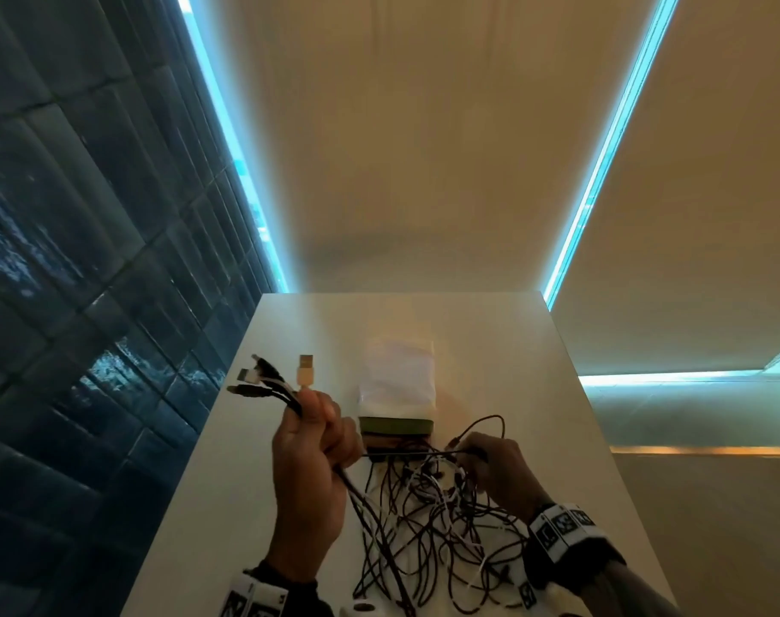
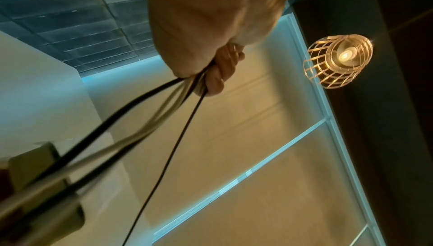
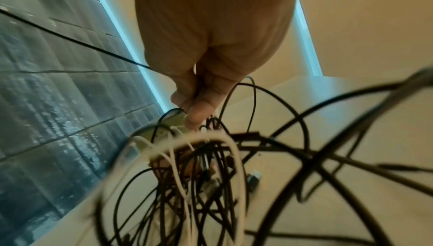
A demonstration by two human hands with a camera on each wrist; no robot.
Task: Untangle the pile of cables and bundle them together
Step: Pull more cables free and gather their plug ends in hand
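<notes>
A person stands at a white table [image 1: 490,349], working on a pile of cables [image 1: 428,523] — black and white leads looped over one another on the near half of the tabletop. The left hand [image 1: 310,465] is raised above the table's left edge, its fingers curled tight round a sheaf of gathered cables [image 1: 281,389]; four plug ends fan out above the fist, among them a pale USB plug [image 1: 305,371] standing nearly upright. In the left wrist view the same sheaf [image 2: 150,112] (several black leads and at least one pale one) runs out from under the closed fingers [image 2: 218,81] towards the camera.

The right hand [image 1: 497,474] is low over the far right side of the pile, thumb and fingers pinching a thin black cable [image 1: 481,427] that arcs up behind the knuckles, while one taut black strand runs level between the two hands. The right wrist view shows the thumb [image 3: 199,112] pressed down into the knot, with white and black loops crowding the lens.

Just behind the pile lies a stack of flat things [image 1: 397,427] — a white packet on top, a green layer and a darker one beneath; what they hold cannot be told. A caged pendant lamp [image 2: 337,61] glows overhead, and dark tiles [image 1: 67,260] cover the wall to the left.
</notes>
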